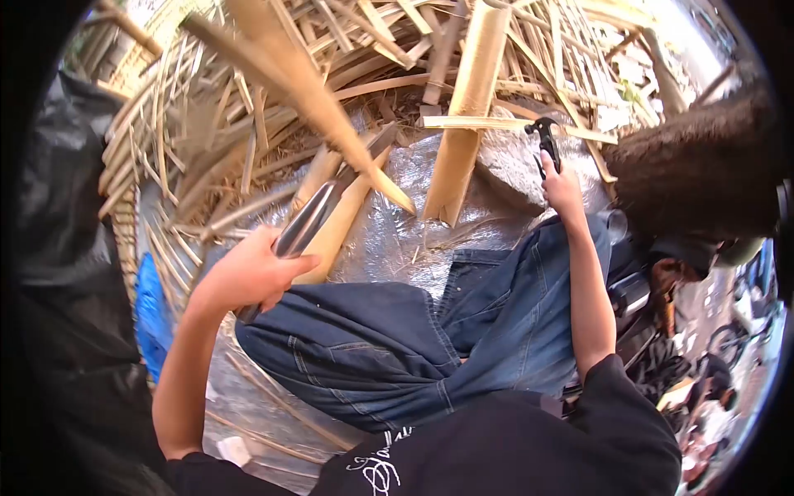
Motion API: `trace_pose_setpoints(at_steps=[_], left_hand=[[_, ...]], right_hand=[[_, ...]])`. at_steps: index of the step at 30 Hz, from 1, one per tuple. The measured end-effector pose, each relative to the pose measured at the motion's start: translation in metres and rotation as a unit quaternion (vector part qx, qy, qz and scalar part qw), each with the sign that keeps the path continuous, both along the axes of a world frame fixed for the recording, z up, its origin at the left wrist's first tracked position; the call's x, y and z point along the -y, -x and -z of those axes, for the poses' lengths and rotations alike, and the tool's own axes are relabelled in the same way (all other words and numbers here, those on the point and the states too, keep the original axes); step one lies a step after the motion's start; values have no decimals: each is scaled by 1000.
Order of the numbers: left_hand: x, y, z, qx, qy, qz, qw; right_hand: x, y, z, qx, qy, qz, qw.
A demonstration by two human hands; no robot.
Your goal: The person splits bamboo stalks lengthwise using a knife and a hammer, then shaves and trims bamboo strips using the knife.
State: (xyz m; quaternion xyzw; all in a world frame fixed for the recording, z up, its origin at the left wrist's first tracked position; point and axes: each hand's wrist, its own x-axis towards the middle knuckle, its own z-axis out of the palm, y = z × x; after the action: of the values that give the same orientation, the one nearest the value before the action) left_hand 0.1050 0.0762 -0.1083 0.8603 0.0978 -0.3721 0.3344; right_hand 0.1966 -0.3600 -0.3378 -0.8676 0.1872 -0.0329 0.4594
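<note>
My left hand (252,269) is closed round a long, shiny dark metal tool (304,221) that looks like a machete, pointing up and away. Past its far end a pale split bamboo piece (331,120) slants down to a point, smeared by motion. My right hand (562,190) grips a black hammer (548,140), its head raised beside a pale bamboo strip (480,122). That strip lies across a wide split bamboo length (469,107). Another bamboo half (339,223) rests under the metal tool, near my left hand.
A heap of bamboo strips (372,41) spreads across the far side. A grey stone block (517,169) and a thick brown log (699,157) stand at the right. Silvery sheeting (397,240) covers the ground by my legs. A blue plastic bag (151,314) lies left.
</note>
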Motion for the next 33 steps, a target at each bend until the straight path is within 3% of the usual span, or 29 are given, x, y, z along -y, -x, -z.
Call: trace_pose_setpoints(at_steps=[2,4,6,8,10,12,14,16,20,22,23,24,25,26,27,29,30,32,33], left_hand=[[5,2,7,20,-23,-10,999],[20,1,8,23,-67,-18,997],[27,-5,6,38,-73,0,997],[30,-9,6,51,-68,1,996],[35,-10,8,69,-88,22,993],[38,-12,16,45,26,-45,998],[49,-11,22,43,40,-81,995],[65,-5,30,39,220,-235,946],[99,10,44,42,356,-321,876],[114,13,54,48,450,-318,833],[127,16,54,53,468,-305,827],[140,19,53,57,486,-290,823],[149,23,60,28,495,-308,812],[154,18,112,105,545,-255,791],[151,26,108,320,366,-55,872],[150,45,32,243,103,56,963],[140,45,12,284,92,1,954],[134,35,-16,487,164,-173,840],[140,19,-33,665,46,-180,724]], right_hand=[[-8,5,-7,-26,-9,27,999],[1,6,16,29,18,0,999],[-5,16,-1,10,14,-6,1000],[-11,19,-9,132,115,-2,985],[-6,12,-5,95,105,-39,989],[-6,9,-3,38,197,-77,977],[-7,12,6,88,303,-97,944],[-8,19,10,122,296,-115,940],[-29,39,-29,98,319,-141,932],[-60,57,-83,197,269,-152,930],[-80,65,-113,130,77,-222,963],[-99,71,-139,56,-120,-277,952],[-113,75,-159,-11,-170,-323,931],[-122,78,-170,-77,-218,-363,902],[-122,72,-158,-95,-243,-377,889],[-118,62,-152,-135,-300,-354,875],[-110,61,-155,-128,-302,-342,881],[-101,58,-173,-130,-129,-353,918],[-102,59,-180,-113,-57,-353,927]])
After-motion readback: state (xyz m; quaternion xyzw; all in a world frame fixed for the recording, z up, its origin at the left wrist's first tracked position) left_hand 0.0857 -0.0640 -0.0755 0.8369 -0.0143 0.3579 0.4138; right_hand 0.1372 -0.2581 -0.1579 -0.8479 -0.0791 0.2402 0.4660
